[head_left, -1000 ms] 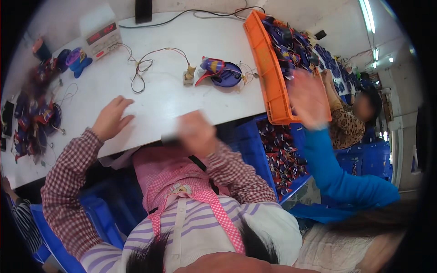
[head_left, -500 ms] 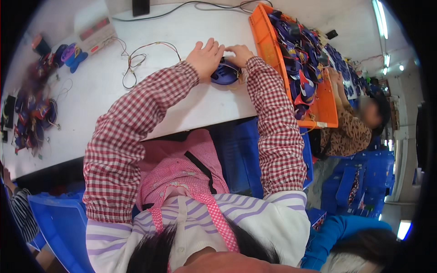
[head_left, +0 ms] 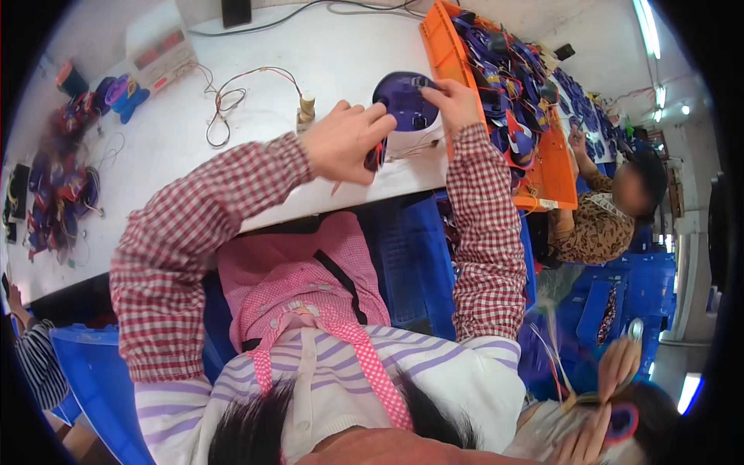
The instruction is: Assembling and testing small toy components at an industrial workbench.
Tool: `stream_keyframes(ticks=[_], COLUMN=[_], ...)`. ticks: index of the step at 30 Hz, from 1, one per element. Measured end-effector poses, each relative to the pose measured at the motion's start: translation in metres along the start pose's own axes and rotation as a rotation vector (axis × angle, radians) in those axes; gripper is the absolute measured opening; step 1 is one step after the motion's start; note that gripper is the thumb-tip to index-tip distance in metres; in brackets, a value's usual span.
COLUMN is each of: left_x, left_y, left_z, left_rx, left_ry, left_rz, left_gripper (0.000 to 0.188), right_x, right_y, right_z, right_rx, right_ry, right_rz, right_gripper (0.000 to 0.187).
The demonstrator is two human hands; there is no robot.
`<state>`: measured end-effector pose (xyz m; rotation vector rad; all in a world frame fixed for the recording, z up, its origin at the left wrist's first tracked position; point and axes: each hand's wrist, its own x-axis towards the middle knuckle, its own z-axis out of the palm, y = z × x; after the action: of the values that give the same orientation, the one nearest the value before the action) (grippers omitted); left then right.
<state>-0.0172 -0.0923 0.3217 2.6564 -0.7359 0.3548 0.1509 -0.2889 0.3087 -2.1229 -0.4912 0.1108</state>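
Note:
A round, dark purple plastic shell [head_left: 404,99] is held up over the white table, its hollow inside facing me. My right hand [head_left: 457,102] pinches the shell's right edge between thumb and fingers. My left hand [head_left: 347,143] is curled closed at its lower left, fingertips near or against the rim. Under those fingers shows a dark part with a red edge [head_left: 377,157], mostly hidden by the hand. Thin wires hang below the shell. Just beyond my left hand a small beige cylinder [head_left: 307,106] stands on the table, at the end of a red and dark cable [head_left: 267,70].
An orange crate [head_left: 449,39] full of purple parts stands right of my right hand. Tangled wired parts [head_left: 58,198] lie at the left, near a white box-shaped device [head_left: 163,62]. One co-worker sits beyond the crate; another, at lower right, holds wires and a ring.
The shell has been raised off the table and tipped so its inside shows. My left hand has come nearer and uncovered the beige cylinder; my right hand has shifted right.

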Motion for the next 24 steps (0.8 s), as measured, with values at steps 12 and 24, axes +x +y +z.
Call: stream_keyframes(ticks=[12, 24], left_x=[-0.197, -0.299], left_y=[0.029, -0.128], left_z=[-0.152, -0.094], left_rx=[0.658, 1.067], left_ry=[0.022, -0.217], left_rz=[-0.052, -0.22], left_gripper=[0.036, 0.027], right_x=[-0.144, -0.16], right_y=[-0.081, -0.08], right_z=[0.076, 0.207], right_rx=[0.939, 0.843], right_ry=[-0.259, -0.211], right_rz=[0.221, 0.609], right_gripper=[0.011, 0.024])
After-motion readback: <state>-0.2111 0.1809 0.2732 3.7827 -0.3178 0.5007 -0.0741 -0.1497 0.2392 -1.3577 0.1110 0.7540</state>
